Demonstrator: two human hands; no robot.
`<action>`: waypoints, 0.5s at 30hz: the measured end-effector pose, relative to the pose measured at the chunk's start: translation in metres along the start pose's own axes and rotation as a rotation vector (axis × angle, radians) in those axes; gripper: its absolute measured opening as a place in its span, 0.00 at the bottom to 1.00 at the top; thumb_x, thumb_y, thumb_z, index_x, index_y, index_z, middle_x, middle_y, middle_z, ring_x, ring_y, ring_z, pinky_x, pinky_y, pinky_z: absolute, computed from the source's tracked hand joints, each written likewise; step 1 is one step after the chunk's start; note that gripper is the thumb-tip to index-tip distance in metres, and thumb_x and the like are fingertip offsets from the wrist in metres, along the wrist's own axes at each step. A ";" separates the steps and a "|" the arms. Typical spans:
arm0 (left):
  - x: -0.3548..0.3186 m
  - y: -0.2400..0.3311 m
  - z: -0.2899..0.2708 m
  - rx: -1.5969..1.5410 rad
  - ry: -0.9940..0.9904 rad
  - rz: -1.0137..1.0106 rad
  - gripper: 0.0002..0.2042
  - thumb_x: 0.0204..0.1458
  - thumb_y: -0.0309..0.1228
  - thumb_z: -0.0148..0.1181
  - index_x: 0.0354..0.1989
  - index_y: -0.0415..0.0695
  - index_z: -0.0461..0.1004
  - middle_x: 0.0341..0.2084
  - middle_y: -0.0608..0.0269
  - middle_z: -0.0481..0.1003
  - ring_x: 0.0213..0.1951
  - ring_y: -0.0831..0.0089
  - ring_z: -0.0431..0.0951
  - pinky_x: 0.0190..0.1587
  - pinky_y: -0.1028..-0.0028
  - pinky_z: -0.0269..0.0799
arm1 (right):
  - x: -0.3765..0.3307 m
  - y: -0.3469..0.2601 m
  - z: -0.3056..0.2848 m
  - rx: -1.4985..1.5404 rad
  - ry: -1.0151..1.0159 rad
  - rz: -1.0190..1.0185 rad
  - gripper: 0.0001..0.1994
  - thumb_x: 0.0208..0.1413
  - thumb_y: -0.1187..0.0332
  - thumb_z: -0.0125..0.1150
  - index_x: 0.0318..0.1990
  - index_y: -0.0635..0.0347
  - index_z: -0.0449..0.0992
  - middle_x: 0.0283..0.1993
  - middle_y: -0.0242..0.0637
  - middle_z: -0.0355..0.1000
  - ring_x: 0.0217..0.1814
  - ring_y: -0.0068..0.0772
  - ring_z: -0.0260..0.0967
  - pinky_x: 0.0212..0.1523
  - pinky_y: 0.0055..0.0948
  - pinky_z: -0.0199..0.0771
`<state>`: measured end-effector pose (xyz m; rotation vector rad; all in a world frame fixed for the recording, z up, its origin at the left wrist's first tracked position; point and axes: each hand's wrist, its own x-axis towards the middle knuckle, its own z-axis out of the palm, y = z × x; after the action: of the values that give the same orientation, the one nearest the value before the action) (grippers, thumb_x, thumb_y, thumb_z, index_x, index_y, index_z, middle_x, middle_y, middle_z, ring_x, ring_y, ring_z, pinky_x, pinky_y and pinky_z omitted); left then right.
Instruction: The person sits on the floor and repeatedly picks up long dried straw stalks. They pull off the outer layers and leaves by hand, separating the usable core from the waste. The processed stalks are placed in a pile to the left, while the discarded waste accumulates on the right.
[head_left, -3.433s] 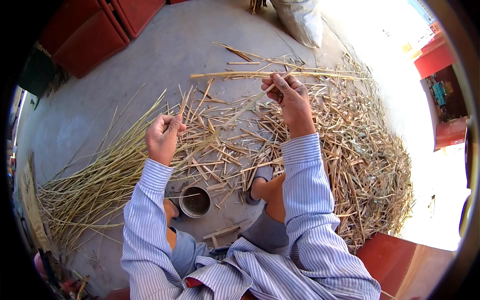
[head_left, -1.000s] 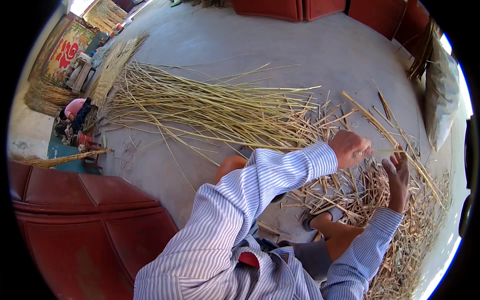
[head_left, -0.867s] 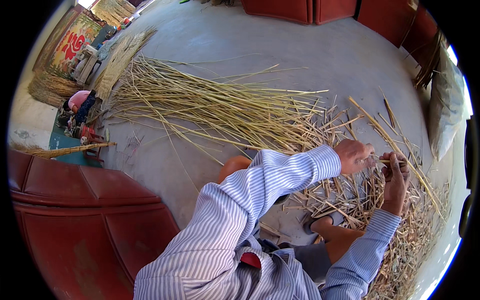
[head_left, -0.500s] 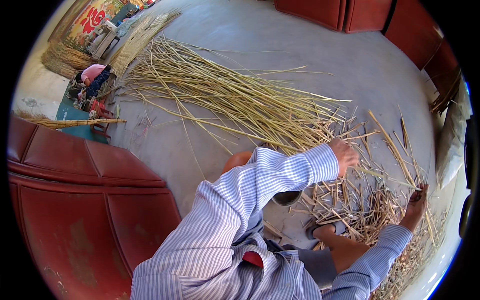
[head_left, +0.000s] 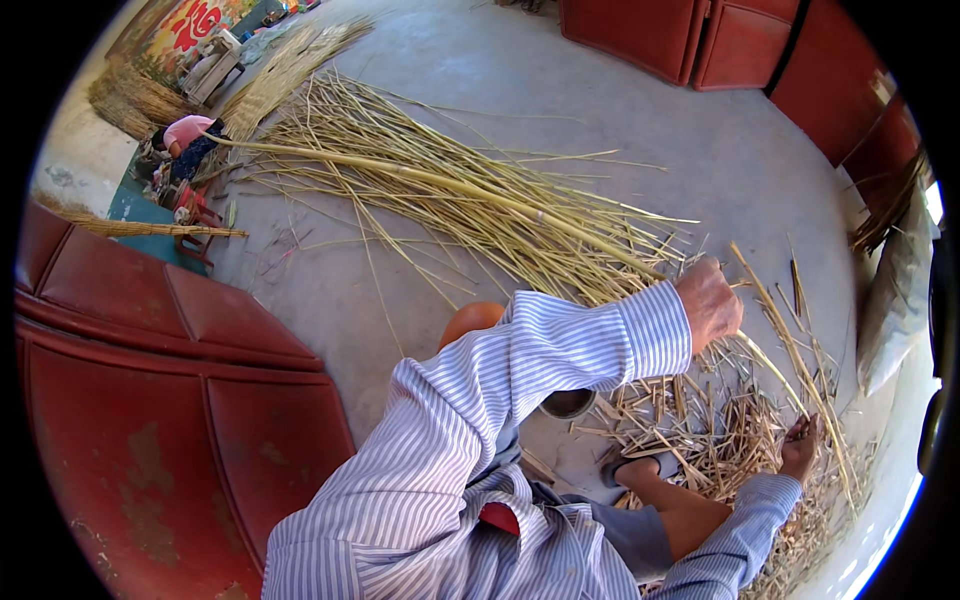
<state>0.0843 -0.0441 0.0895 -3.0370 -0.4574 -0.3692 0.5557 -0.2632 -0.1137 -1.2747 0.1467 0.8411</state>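
My left hand [head_left: 710, 305] is closed round a long, pale yellow-green stalk [head_left: 540, 214], knuckles up, near the butt end of a pile. Past that hand the stalk runs down to the right, and its end meets the curled fingers of my right hand [head_left: 799, 447]. Beyond my left hand it stretches far back to the left across the pile of green and straw-coloured stalks [head_left: 440, 180] on the floor. Short dry husks and cut bits [head_left: 730, 440] lie below my hands, around my sandalled foot [head_left: 645, 466].
Red padded panels stand at left [head_left: 130, 430] and far right [head_left: 640, 35]. A dark round container [head_left: 570, 403] sits below my left forearm. Far left, a person in pink [head_left: 187, 133] bends over near a bundle of stalks [head_left: 150, 229]. A whitish sack [head_left: 893, 310] leans at right.
The long stalk now lies across the pile in my left hand's grip. My right hand has moved down and left. My left hand has shifted slightly right.
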 end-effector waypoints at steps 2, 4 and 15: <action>-0.004 -0.016 -0.008 0.085 -0.103 -0.088 0.08 0.44 0.29 0.65 0.22 0.43 0.72 0.09 0.65 0.64 0.17 0.72 0.70 0.33 0.68 0.64 | -0.011 0.017 0.024 -0.084 -0.050 0.056 0.10 0.59 0.61 0.65 0.42 0.54 0.78 0.34 0.27 0.77 0.32 0.17 0.75 0.24 0.12 0.75; -0.005 -0.036 -0.011 0.169 -0.197 -0.159 0.07 0.48 0.31 0.64 0.26 0.42 0.74 0.12 0.64 0.68 0.21 0.73 0.72 0.35 0.68 0.65 | -0.014 0.025 0.042 -0.123 -0.118 0.126 0.09 0.58 0.60 0.65 0.40 0.54 0.78 0.35 0.26 0.77 0.33 0.16 0.75 0.25 0.12 0.75; -0.048 -0.022 0.079 0.013 -0.240 -0.266 0.09 0.47 0.31 0.62 0.36 0.43 0.77 0.30 0.61 0.80 0.39 0.67 0.80 0.44 0.67 0.72 | -0.065 0.249 0.274 -0.289 -0.433 0.289 0.07 0.61 0.64 0.60 0.38 0.58 0.75 0.29 0.33 0.77 0.27 0.24 0.74 0.24 0.20 0.73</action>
<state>0.0511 -0.0299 0.0012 -3.0238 -0.8778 -0.0085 0.2603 -0.0413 -0.1835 -1.3242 -0.1465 1.4074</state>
